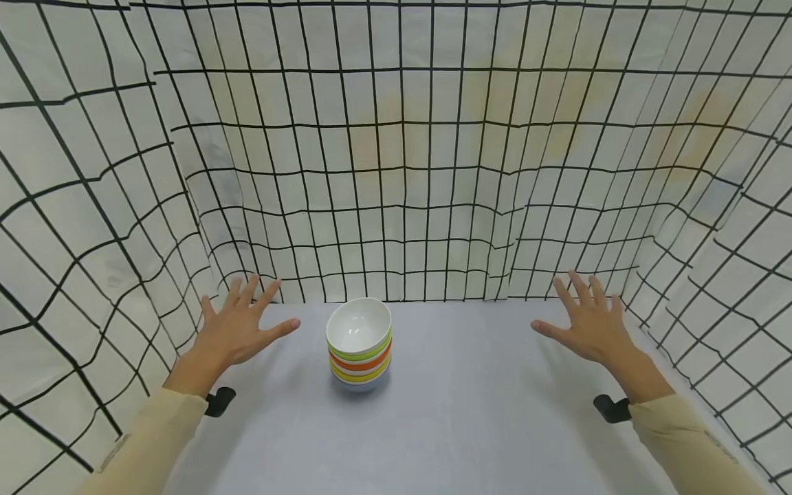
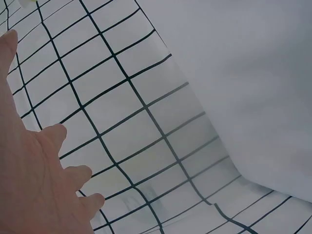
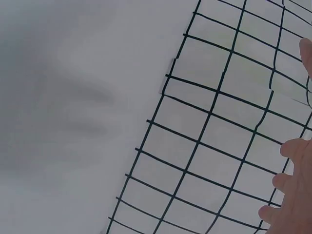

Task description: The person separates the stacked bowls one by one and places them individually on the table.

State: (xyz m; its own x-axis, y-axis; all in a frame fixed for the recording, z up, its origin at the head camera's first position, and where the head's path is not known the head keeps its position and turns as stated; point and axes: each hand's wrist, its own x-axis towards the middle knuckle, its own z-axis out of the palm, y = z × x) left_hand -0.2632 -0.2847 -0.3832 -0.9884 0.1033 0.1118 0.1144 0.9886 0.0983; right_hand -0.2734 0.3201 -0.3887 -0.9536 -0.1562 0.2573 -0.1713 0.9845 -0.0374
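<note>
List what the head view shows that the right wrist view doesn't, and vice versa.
Head only: bowl stack, left hand, sleeves, black wrist pieces.

Right wrist only: no extra object, just a closer, cropped look at the right hand.

Both: right hand, gridded wall, tabletop.

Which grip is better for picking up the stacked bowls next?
Probably the left grip: it's open and nearer the stacked bowls, though not touching them. The right grip is open too, but farther away from them.
</note>
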